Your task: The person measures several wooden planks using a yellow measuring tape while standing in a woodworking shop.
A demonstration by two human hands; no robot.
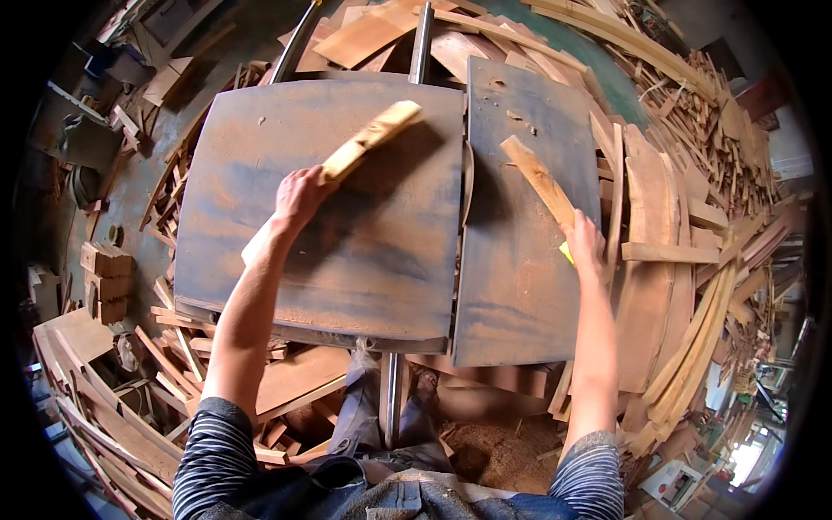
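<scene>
My left hand (299, 201) grips a pale, rough-edged piece of wood (374, 137), raised at a slant over the left plate of a metal work table (347, 269). A light corner shows beside the left forearm; I cannot tell what it belongs to. My right hand (587, 243) is closed around the near end of a browner wooden strip (542, 184), which points away over the narrower right plate (511, 286). Something small and yellow (566, 252) shows at that hand. Between the plates, a thin curved edge like a saw blade (468, 182) rises from the gap.
Wood chips (517, 117) lie on the right plate's far part. Metal rails (422, 43) run out beyond the table. Boards (654, 191) and offcuts are heaped right and behind; stacked blocks (106, 273) stand left. Sawdust (498, 451) covers the floor near my feet.
</scene>
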